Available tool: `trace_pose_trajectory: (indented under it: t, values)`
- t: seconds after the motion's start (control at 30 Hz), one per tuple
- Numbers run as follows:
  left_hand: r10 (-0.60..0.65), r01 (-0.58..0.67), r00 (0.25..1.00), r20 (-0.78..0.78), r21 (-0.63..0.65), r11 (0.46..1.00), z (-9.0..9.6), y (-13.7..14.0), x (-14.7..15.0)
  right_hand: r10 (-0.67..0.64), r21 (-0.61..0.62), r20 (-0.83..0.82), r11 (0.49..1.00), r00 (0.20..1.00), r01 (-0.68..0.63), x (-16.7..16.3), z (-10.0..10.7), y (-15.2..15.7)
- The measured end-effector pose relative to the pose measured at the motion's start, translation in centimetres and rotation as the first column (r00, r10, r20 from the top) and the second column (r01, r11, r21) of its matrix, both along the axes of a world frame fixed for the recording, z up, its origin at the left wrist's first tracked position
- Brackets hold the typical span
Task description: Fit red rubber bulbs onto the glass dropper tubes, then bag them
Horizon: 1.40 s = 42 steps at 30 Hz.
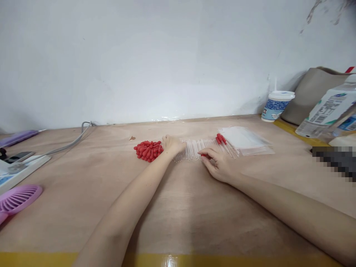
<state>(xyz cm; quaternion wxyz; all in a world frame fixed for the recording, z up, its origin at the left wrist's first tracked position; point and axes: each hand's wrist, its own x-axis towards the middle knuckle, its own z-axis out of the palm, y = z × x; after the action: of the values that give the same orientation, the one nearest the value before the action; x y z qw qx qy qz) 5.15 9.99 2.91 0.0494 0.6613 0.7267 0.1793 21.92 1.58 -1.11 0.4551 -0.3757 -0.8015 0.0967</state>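
Note:
My left hand (pixel 172 145) is curled between a pile of red rubber bulbs (pixel 148 151) and a row of thin clear tubes (pixel 193 149). Its fingertips are hidden, so what they hold, if anything, does not show. Further right, my right hand (pixel 219 164) pinches a red rubber bulb (pixel 204 155) between thumb and fingers, just over the near ends of the tubes. Beyond that hand, several red bulbs (pixel 220 139) sit at the far ends of some tubes, which look like droppers.
Clear plastic bags (pixel 244 139) lie right of the tubes. A blue and white cup (pixel 276 106), a plastic bottle (pixel 324 111) and a grey container (pixel 303 94) stand at the right. A power strip (pixel 33 165), its grey cable (pixel 65 146) and a pink fan (pixel 20 200) occupy the left.

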Motion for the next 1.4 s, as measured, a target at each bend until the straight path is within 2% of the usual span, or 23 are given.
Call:
trace_pose_trajectory:
  t: [0.27,0.43,0.53,0.67,0.73,0.8,0.87,1.0,1.17,1.4]
  values:
    - [0.032,-0.029,0.998,0.049,-0.052,0.998,-0.4,1.3,0.3,0.019,-0.013,0.056,1.000,0.998,-0.019,0.0,0.2,0.0]
    - [0.023,-0.020,0.995,0.096,-0.039,0.999,-0.6,1.4,0.4,-0.032,0.002,0.031,0.999,0.999,0.032,0.1,-0.3,0.5]
    - [-0.038,0.038,0.991,0.130,0.000,0.999,-0.1,0.8,0.4,-0.090,0.053,0.014,0.995,0.996,0.089,0.2,-0.6,0.7]
    - [-0.190,0.171,0.969,0.156,0.129,0.977,1.2,-1.4,-0.1,-0.109,0.127,0.042,0.987,0.993,0.103,0.3,-1.0,0.9]
    - [-0.301,0.261,0.936,0.183,0.214,0.941,1.5,-2.8,-0.7,-0.101,0.133,0.056,0.987,0.993,0.093,0.3,-0.9,0.9]
    - [-0.492,0.408,0.838,0.236,0.327,0.852,1.4,-4.2,-1.6,-0.106,0.142,0.047,0.985,0.993,0.098,0.4,-0.8,0.9]
    - [-0.635,0.532,0.737,0.231,0.381,0.756,0.8,-5.4,-2.6,-0.118,0.145,0.042,0.983,0.992,0.111,0.4,-0.6,0.9]
    - [-0.726,0.651,0.683,0.082,0.382,0.656,-1.1,-6.6,-4.2,-0.105,0.090,0.061,0.991,0.993,0.100,0.4,-0.3,0.7]
    - [-0.781,0.715,0.623,0.041,0.376,0.590,-2.8,-7.0,-4.3,-0.064,0.058,0.061,0.996,0.996,0.060,0.3,0.0,0.3]
    - [-0.795,0.719,0.603,0.063,0.388,0.577,-2.9,-7.1,-4.1,-0.003,0.027,0.077,1.000,0.997,0.001,0.3,0.0,0.2]
